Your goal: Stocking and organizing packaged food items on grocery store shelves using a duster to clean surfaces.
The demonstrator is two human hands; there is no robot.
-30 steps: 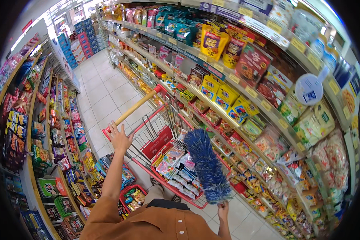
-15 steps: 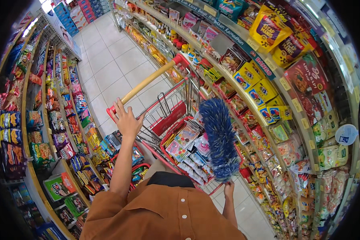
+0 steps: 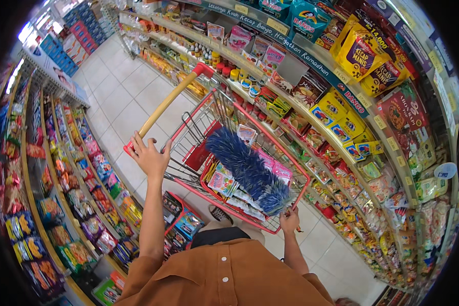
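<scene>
My left hand [image 3: 152, 157] rests at the left end of the shopping cart's yellow handle [image 3: 169, 102], fingers spread over the red end piece and thumb apart. My right hand [image 3: 289, 220] is closed at the near end of a fluffy blue duster [image 3: 247, 168], beside the cart's red rim [image 3: 302, 189]. The duster's grip is mostly hidden in that hand. Its bristly head slants across the basket of the wire cart. Under it lie several packets [image 3: 222, 182], white and pink, partly covered by the bristles.
Shelves of snack bags [image 3: 81, 201] run along the left. On the right, shelves hold yellow sachets [image 3: 336, 120], pouches [image 3: 359, 53] and many small packs. A red basket [image 3: 176, 217] of packages stands by my feet. Stacked boxes [image 3: 81, 38] are at the far end of the tiled aisle [image 3: 120, 97].
The duster has swung left and tilted, from beside the cart's right side to over the basket. Cart, handle and my left hand have shifted left in view. My right hand has risen into view.
</scene>
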